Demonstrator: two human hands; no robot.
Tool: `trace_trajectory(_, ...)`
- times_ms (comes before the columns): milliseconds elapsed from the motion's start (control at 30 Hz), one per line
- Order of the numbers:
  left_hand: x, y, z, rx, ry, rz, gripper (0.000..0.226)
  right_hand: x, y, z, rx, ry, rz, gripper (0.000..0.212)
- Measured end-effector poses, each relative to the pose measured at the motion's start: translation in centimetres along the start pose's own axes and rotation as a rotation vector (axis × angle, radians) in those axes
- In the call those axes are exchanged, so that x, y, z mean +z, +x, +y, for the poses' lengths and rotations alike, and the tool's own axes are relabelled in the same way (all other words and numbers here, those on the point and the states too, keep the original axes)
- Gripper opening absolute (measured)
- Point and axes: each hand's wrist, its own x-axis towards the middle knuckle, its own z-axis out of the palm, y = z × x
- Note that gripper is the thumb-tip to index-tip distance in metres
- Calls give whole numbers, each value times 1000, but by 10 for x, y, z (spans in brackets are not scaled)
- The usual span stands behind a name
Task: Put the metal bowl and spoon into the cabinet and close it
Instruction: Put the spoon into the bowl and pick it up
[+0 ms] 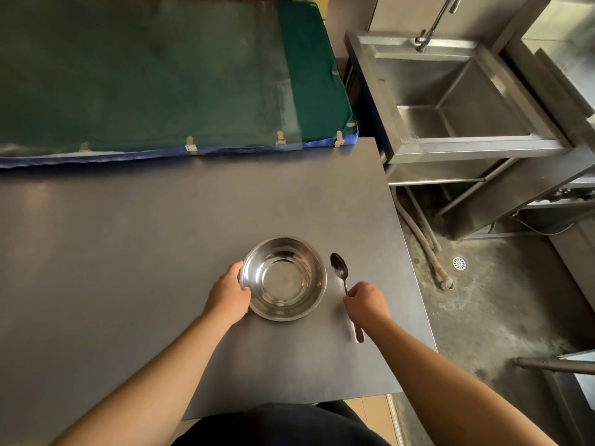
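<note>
Grey table (pixel 128 252): left hand (pixel 229 297) grips bowl (pixel 283 278), right hand (pixel 365 304) pinches spoon (pixel 340 270), head pointing away

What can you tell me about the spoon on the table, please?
The spoon looks like polished metal. It lies flat on the dark table, just right of the metal bowl without touching it, scoop pointing away from the person. The right hand covers the middle of its handle; the handle's end shows beneath the wrist.

A dark grey worktop (pixel 128 236) spreads under the hands. Beyond them lies a green mat (pixel 145 75) with blue edging. Off to the right hand's side stands a steel sink (pixel 450 91) with a tap (pixel 434 24), over a stained concrete floor (pixel 499 300) with a round drain (pixel 459 263).
</note>
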Motion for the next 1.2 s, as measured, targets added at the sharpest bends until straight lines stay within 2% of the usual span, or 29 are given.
trace_trajectory(267,-3,-6,-8,19,7,1,65,-5,-21,-27,-147,60,58,3)
trace_trajectory(433,-6,-10,-11,30,16,-3,64,2,-40,-53,-237,17,-2,5)
trace_trajectory(533,-8,-12,-15,38,35,-1,62,11,-51,-68,-275,-59,-44,14)
trace_trajectory(833,-11,-20,-27,73,60,20,60,37,-66,-94,-285,-249,-119,20)
trace_trajectory(1200,-14,-27,-33,113,134,5,60,50,-69,-93,-313,-376,-97,24)
